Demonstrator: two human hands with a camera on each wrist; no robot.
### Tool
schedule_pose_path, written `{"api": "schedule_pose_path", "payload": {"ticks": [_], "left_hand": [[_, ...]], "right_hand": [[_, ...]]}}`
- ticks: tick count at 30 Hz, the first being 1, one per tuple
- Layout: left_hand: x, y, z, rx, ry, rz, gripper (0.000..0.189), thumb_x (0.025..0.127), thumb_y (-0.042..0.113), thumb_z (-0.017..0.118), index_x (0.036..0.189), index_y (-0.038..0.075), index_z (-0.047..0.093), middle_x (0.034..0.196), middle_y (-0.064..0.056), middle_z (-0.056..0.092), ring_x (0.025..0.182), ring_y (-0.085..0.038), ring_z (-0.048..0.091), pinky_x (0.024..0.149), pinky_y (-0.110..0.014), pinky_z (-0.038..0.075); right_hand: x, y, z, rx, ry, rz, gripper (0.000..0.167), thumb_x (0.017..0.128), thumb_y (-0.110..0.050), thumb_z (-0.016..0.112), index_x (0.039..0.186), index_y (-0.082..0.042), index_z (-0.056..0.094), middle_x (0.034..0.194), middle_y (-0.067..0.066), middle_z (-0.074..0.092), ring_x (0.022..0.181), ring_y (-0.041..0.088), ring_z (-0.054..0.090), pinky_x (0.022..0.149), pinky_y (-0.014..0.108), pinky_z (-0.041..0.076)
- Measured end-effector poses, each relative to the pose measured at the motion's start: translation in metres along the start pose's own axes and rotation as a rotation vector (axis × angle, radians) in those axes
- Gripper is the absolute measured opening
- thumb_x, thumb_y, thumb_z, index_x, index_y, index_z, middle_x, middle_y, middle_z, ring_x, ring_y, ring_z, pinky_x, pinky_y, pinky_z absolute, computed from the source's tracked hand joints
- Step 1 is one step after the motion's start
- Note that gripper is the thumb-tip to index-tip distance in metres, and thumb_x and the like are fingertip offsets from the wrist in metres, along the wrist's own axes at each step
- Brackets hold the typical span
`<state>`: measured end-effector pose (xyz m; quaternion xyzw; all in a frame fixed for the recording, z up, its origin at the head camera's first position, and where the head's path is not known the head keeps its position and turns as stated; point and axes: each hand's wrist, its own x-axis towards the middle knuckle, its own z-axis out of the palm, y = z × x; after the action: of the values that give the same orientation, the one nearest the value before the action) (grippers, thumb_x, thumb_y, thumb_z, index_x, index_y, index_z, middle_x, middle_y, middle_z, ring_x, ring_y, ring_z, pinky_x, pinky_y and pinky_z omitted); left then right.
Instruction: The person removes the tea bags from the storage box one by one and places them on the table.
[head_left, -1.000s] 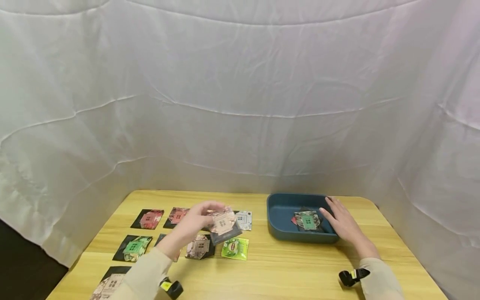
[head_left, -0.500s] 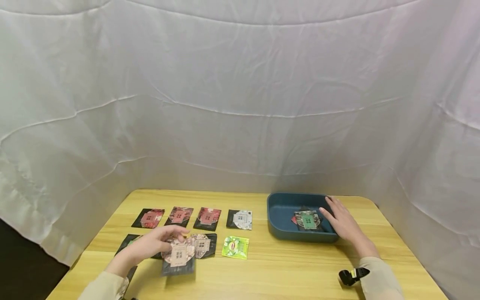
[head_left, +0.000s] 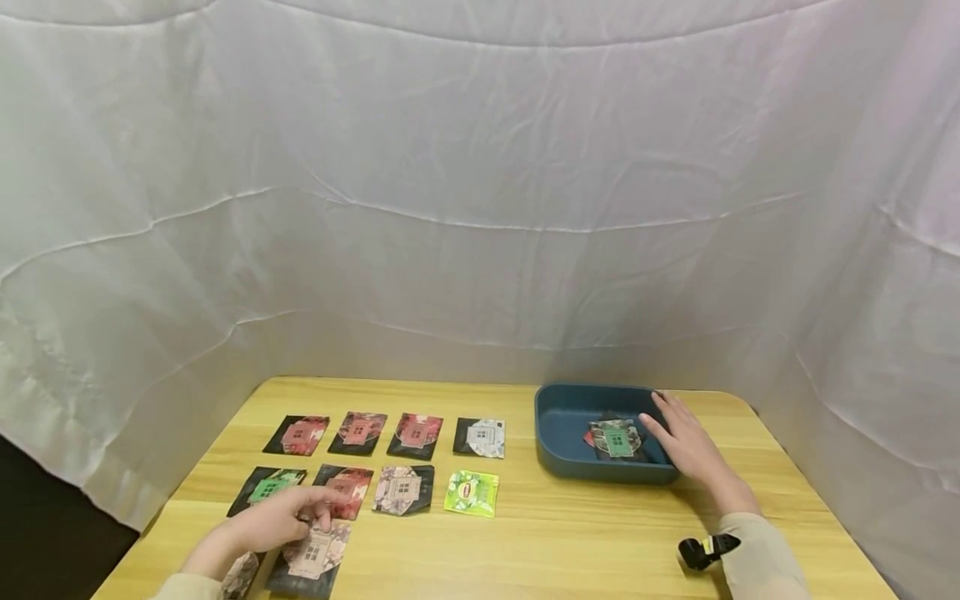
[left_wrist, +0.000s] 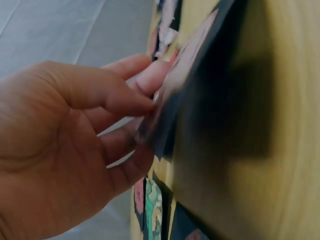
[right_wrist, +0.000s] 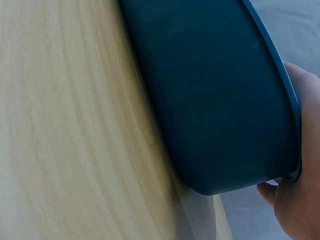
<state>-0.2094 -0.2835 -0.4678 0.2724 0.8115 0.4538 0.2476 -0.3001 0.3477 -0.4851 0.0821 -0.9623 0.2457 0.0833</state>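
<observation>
Low at the front left of the table, my left hand (head_left: pixel 273 522) pinches the upper edge of a black tea bag sachet (head_left: pixel 311 560) with a pale pink label. In the left wrist view that sachet (left_wrist: pixel 192 52) tilts close over the wood, thumb and fingertips at its edge. At the right, my right hand (head_left: pixel 696 454) holds the right end of a dark blue box (head_left: pixel 600 472), thumb over its rim and fingers along the outside. Inside the box lie a green-labelled sachet (head_left: pixel 619 442) and something red partly under it.
Red-labelled sachets (head_left: pixel 302 435) and a white-labelled sachet (head_left: pixel 480 437) form the back row. Before them lie a green sachet (head_left: pixel 258 487), a red one (head_left: pixel 352 487), a beige one (head_left: pixel 403 489) and a bright green Lipton sachet (head_left: pixel 471 493). Another sachet (head_left: pixel 240 575) shows beside the left wrist.
My left hand has carried the pink-labelled sachet from near the white-labelled one leftward and toward me, down to the table's front left. My right hand and the box have stayed put.
</observation>
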Motion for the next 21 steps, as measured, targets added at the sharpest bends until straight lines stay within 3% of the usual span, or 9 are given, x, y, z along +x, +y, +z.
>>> {"api": "schedule_pose_path", "payload": {"ticks": [4,10,21], "left_hand": [[-0.001,0.001,0.006,0.107,0.071,-0.069,0.061,0.077,-0.02,0.045,0.135,-0.003,0.053,0.089,-0.009,0.061,0.064,-0.005,0.045,0.05,-0.022,0.033],[-0.001,0.008,0.012,0.16,0.106,-0.132,0.058,0.082,-0.014,0.055,0.138,0.0,0.052,0.088,-0.008,0.059,0.06,-0.007,0.045,0.049,-0.021,0.034],[0.001,0.024,0.009,0.238,0.1,-0.137,0.038,0.087,-0.003,0.063,0.125,-0.001,0.061,0.085,-0.006,0.061,0.064,-0.006,0.046,0.052,-0.022,0.037]], "right_hand": [[0.0,0.0,-0.001,0.0,-0.003,0.003,0.075,0.102,-0.051,0.038,0.154,0.0,0.021,0.158,0.032,0.014,0.144,0.053,0.012,0.112,0.07,0.012],[-0.001,-0.001,-0.001,0.007,0.0,0.004,0.075,0.102,-0.051,0.038,0.154,0.0,0.021,0.158,0.032,0.014,0.145,0.053,0.011,0.112,0.071,0.012],[0.0,0.0,0.0,0.008,0.009,0.0,0.075,0.102,-0.051,0.038,0.153,0.001,0.022,0.158,0.031,0.015,0.145,0.052,0.012,0.112,0.07,0.012]]}}
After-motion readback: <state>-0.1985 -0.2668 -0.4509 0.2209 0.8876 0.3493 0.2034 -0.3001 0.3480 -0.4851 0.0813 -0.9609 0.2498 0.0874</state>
